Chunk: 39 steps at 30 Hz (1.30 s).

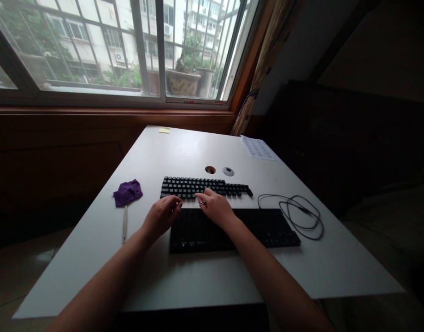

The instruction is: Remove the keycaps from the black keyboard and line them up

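Note:
Rows of loose black keycaps point(194, 186) lie on the white table, laid out like a keyboard. In front of them rests a black keyboard base point(263, 227), its surface dark and most of its detail lost in shadow. My right hand point(215, 206), with a ring on one finger, reaches over the base; its fingertips close together at the front row of keycaps, seemingly on one keycap. Beside it, my left hand point(164, 211) hovers at the base's upper left corner, fingers curled and tips pressed together. Whatever the left fingertips hold is too small to make out.
A purple cloth point(128, 192) and a pale thin stick-like tool point(125, 225) lie to the left. A black cable point(310, 212) coils at right. Farther back are a table hole point(210, 170), its round cover point(228, 171), a printed sheet point(258, 148) and yellow sticky notes point(164, 131).

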### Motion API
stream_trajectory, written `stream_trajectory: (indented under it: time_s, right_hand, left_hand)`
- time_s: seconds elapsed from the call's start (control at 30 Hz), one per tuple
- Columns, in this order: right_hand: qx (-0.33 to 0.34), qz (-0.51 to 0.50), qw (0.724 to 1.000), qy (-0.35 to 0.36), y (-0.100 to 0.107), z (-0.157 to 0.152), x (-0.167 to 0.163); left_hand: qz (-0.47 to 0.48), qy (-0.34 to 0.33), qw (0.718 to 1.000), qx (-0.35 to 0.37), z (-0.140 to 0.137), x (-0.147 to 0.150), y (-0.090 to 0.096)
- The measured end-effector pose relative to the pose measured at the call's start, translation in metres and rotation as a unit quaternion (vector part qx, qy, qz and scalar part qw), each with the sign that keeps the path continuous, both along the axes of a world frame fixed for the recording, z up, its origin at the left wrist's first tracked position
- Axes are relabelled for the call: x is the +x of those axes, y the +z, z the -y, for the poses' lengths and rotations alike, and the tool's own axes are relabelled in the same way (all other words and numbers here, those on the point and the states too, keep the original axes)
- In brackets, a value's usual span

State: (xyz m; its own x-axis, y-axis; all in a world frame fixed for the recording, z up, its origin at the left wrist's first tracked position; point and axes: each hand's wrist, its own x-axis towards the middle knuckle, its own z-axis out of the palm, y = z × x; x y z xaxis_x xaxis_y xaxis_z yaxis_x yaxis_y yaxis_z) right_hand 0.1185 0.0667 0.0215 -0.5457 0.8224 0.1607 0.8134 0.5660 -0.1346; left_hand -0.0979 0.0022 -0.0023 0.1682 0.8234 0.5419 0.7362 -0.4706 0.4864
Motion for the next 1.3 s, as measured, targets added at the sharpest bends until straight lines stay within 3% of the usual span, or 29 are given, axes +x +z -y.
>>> stream_trajectory:
  time_s: [0.27,0.4,0.53,0.83,1.07,1.3]
  right_hand:
    - [0.043,-0.172,0.983,0.034,0.019,0.027,0.037]
    - [-0.006,-0.148,0.987,0.064,0.025,0.045,0.07]
    - [-0.081,-0.122,0.987,0.065,0.019,0.059,0.091]
    - [-0.11,-0.116,0.985,0.064,0.002,0.068,0.089]
    - [-0.068,-0.143,0.982,0.099,0.006,0.067,0.086]
    - [0.043,-0.19,0.968,0.16,0.016,0.071,0.07]
  left_hand:
    - [0.002,-0.008,1.0,-0.01,0.0,0.0,-0.004]
    - [0.005,-0.017,1.0,-0.01,0.001,0.001,-0.007]
    - [0.0,-0.02,1.0,-0.008,0.001,0.003,-0.009]
    - [0.001,-0.028,1.0,-0.005,0.0,0.004,-0.013]
    - [0.0,-0.088,0.996,0.008,0.002,0.009,-0.009]
    - [0.024,-0.176,0.984,0.009,0.009,0.021,0.002]
